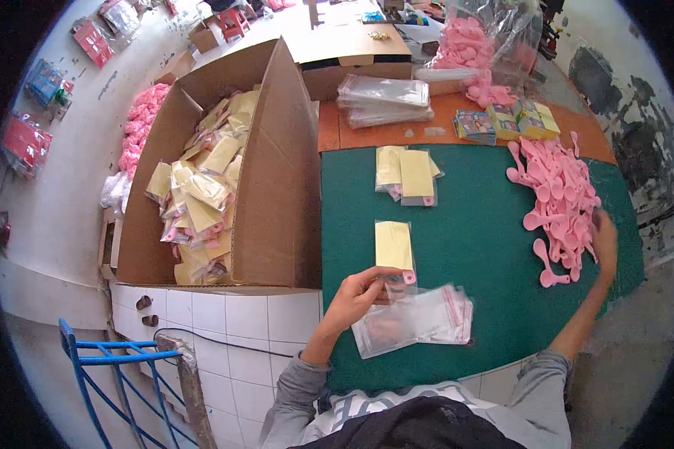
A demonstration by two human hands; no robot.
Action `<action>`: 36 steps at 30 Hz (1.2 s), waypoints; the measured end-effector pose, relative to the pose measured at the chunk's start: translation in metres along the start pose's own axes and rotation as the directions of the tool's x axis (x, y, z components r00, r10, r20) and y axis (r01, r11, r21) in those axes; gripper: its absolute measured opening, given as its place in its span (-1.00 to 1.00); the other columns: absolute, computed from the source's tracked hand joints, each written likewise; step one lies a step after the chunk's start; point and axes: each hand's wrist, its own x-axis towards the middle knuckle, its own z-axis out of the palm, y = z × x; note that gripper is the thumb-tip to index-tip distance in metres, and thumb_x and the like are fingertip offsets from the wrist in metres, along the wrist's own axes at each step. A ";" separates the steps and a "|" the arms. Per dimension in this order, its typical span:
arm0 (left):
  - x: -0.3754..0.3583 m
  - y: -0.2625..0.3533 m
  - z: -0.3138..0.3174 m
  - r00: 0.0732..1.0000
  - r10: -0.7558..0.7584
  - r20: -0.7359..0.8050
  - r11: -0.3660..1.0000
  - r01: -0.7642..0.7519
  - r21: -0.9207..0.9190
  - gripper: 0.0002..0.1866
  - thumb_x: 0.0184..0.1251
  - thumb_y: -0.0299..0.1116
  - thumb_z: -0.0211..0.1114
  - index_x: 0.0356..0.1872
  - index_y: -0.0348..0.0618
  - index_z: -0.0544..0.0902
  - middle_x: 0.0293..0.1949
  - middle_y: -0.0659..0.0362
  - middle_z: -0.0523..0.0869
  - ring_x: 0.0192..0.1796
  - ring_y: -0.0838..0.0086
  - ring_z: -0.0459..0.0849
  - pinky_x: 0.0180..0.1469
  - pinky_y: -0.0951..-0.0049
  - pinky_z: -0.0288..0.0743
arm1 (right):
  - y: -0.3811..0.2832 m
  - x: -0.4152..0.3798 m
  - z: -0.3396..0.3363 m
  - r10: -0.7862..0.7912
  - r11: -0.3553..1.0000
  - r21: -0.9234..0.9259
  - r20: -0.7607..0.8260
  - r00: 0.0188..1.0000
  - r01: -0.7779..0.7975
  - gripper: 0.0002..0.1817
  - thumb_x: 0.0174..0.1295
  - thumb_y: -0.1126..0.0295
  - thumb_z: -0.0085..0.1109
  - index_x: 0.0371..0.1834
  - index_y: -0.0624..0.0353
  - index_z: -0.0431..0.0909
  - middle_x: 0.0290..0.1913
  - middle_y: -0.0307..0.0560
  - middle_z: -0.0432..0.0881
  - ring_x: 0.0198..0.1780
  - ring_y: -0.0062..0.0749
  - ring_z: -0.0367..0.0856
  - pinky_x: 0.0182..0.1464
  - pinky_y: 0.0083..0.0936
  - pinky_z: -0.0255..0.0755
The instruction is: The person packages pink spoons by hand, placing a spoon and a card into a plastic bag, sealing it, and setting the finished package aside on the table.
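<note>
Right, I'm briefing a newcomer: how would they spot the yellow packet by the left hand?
Find the green tabletop right of the big cardboard box. The yellow packet lies by the left hand. Unlike the overlapping packets farther back, it lies alone.

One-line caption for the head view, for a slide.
Left hand at the clear bags, right hand at the pink spoon pile, on a green work surface.

The right hand is blurred, its fingertips indistinct against the pink spoons towards the right edge of the tabletop. Printing on the card stacks is too small to read.
</note>
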 end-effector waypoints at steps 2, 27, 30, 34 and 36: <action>-0.001 0.000 0.002 1.000 0.003 0.006 1.000 -0.003 -0.031 -0.67 0.42 -0.53 -0.17 0.11 -0.29 0.48 -0.04 0.09 0.62 -0.04 0.42 0.65 0.02 0.44 0.57 | -0.009 -0.008 0.000 -0.107 0.970 -0.231 -0.144 0.984 0.072 -0.72 0.13 0.22 0.15 -0.31 0.24 0.50 -0.33 -0.10 0.50 -0.24 -0.39 0.49 -0.09 -0.45 0.36; 0.001 -0.017 0.004 0.998 -0.055 -0.005 0.998 0.055 0.002 -0.65 0.41 -0.58 -0.20 0.11 -0.31 0.45 -0.03 0.05 0.62 0.00 0.43 0.63 0.08 0.48 0.51 | -0.274 -0.088 0.066 -0.790 -0.292 0.812 0.093 0.606 -0.505 -0.80 0.25 0.37 0.16 -0.35 0.32 0.60 -0.58 -0.14 0.46 -0.66 -0.46 0.35 -0.60 -0.53 0.02; 0.000 -0.016 0.003 0.998 -0.057 0.006 0.998 0.057 0.005 -0.65 0.41 -0.58 -0.20 0.12 -0.32 0.45 -0.02 0.04 0.61 0.01 0.42 0.63 0.09 0.47 0.51 | -0.271 -0.088 0.066 -0.773 -0.287 0.800 0.131 0.621 -0.527 -0.81 0.26 0.39 0.15 -0.35 0.33 0.59 -0.59 -0.15 0.45 -0.66 -0.47 0.34 -0.59 -0.52 0.01; 0.001 -0.016 0.004 0.999 -0.045 0.017 0.999 0.045 -0.005 -0.65 0.42 -0.57 -0.20 0.13 -0.33 0.44 0.00 0.05 0.60 0.01 0.42 0.63 0.10 0.47 0.50 | -0.271 -0.083 0.065 -0.795 -0.291 0.783 0.121 0.594 -0.550 -0.83 0.25 0.43 0.14 -0.33 0.36 0.58 -0.58 -0.14 0.45 -0.66 -0.46 0.34 -0.59 -0.52 0.01; 0.000 -0.012 0.006 0.999 -0.037 0.001 0.999 0.037 -0.015 -0.66 0.42 -0.55 -0.17 0.13 -0.30 0.45 -0.10 0.13 0.63 -0.03 0.52 0.61 0.05 0.52 0.50 | -0.270 -0.081 0.067 -0.807 -0.286 0.779 0.118 0.578 -0.558 -0.84 0.24 0.45 0.13 -0.32 0.37 0.57 -0.58 -0.13 0.44 -0.66 -0.46 0.34 -0.59 -0.52 0.02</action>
